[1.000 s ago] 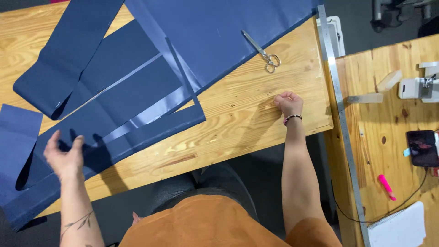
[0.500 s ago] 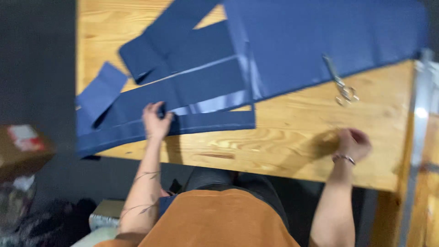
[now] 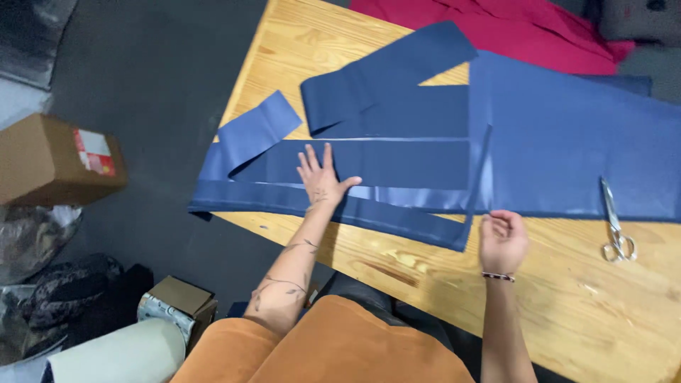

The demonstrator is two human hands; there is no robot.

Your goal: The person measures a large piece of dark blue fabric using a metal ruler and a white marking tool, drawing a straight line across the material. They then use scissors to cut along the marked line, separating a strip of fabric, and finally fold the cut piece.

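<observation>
The long navy fabric strips (image 3: 397, 163) lie across the left end of the wooden tabletop (image 3: 553, 284), their ends overhanging its left edge. My left hand (image 3: 320, 181) presses flat on them, fingers spread wide. My right hand (image 3: 502, 240) pinches the near edge of the big navy sheet (image 3: 574, 142). Silver scissors (image 3: 614, 220) rest by the right edge. Red cloth (image 3: 525, 28) fills the far corner.

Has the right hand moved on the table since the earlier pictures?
Yes. The right hand was on bare wood, below and right of the scissors; now it is left of them, at the blue fabric's edge.
</observation>
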